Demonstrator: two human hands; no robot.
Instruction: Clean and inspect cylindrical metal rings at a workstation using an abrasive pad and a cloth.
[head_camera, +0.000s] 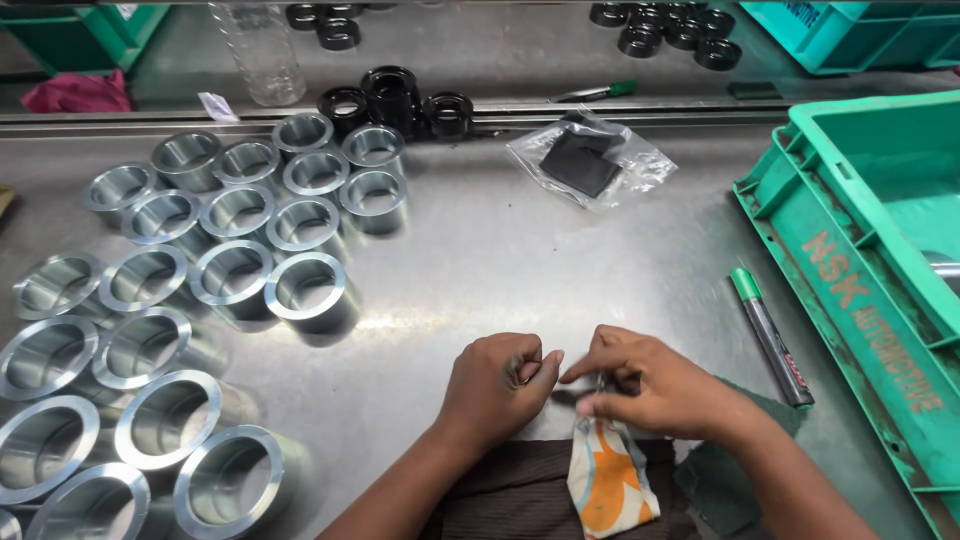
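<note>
Both hands meet at the near edge of the brushed steel bench (520, 250). The left hand (497, 385) is curled almost into a fist, its fingers closed around a small shiny metal piece (521, 372) that shows only as a glint between finger and thumb; what kind of piece it is cannot be told. The right hand (655, 385) lies just beside it, thumb and forefinger pinched together on the top of a white and orange patterned cloth (608, 478), which hangs down from the fingers over the bench edge. The fingertips of the two hands nearly touch. Under the right wrist lies a dark green rag (725, 480). To the right of that hand, a green-capped marker pen (770, 335) rests on the bench, close along the wall of a green plastic crate (850, 290). To the left, well apart from the hands, stand rows of short polished steel sleeves (230, 270), open ends up. Farther back are a cluster of black rubber rings (395, 100), a clear plastic bag holding dark flat pieces (590, 160), and a clear plastic bottle (262, 55).
</note>
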